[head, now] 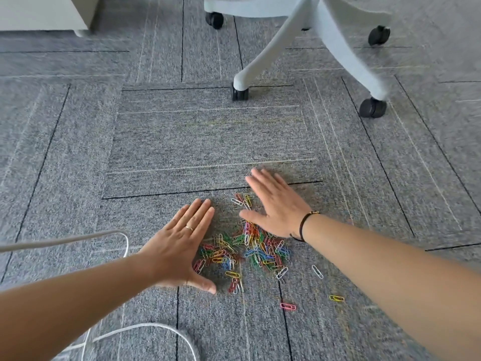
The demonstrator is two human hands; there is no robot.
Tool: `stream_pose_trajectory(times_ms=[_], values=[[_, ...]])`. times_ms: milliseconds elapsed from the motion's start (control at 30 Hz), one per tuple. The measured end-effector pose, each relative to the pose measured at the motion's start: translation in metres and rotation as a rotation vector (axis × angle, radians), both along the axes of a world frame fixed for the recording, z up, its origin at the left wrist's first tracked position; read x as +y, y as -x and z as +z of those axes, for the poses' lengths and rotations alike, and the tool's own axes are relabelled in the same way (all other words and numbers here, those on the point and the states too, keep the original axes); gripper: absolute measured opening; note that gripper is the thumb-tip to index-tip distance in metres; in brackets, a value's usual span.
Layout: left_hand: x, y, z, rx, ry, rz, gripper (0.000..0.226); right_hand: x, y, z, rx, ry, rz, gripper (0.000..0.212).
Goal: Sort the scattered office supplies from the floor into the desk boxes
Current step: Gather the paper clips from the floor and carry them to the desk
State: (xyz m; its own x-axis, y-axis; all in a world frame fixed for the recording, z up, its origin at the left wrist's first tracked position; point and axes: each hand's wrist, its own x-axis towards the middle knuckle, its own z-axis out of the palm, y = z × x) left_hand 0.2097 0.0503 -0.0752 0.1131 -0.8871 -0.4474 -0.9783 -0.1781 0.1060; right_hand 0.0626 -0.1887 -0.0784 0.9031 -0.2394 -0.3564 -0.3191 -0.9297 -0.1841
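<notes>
Paper clips in a bunch of colours are heaped on the grey carpet floor, sitting right between two bare hands. Left hand lies flat at the left edge of the heap, fingers straight and together, thumb stuck out along the near side, ring on one finger; nothing grasped, so that grip is released. Right hand is flat too, palm down over the far right of the heap, fingers stretched out toward the far side, thumb pointing left across a few clips; also released. A dark bracelet sits on that wrist.

Some strays lie apart from the heap on the near right: a white clip, a yellow clip and a pink clip. White cable loops over the carpet at near left. Far off, a pale office chair base with black castors.
</notes>
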Motion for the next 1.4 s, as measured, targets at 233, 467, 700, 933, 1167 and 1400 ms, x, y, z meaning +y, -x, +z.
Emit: stream_pose_trajectory(times_ms=[233,467,700,933,1167,1400], values=[[-0.004,0.002,0.002,-0.043,-0.099,-0.058,0.146,0.053,0.024,0.005,-0.047,-0.135,0.247,0.094],[-0.013,0.026,0.001,0.052,-0.043,-0.158,0.132,0.049,0.105,0.018,-0.197,-0.178,-0.126,0.096],[-0.026,0.068,0.005,0.086,-0.015,-0.215,0.120,0.062,0.214,0.007,0.006,-0.014,-0.279,0.106],[-0.011,0.042,0.015,0.055,0.030,-0.065,0.128,0.085,0.158,0.002,-0.032,0.019,-0.270,0.111],[0.035,0.001,0.024,0.045,-0.121,0.104,0.144,0.114,0.058,0.002,-0.230,-0.192,-0.251,0.113],[0.019,-0.006,0.012,-0.046,-0.120,0.018,0.141,0.077,0.085,0.000,-0.194,-0.149,-0.190,0.119]])
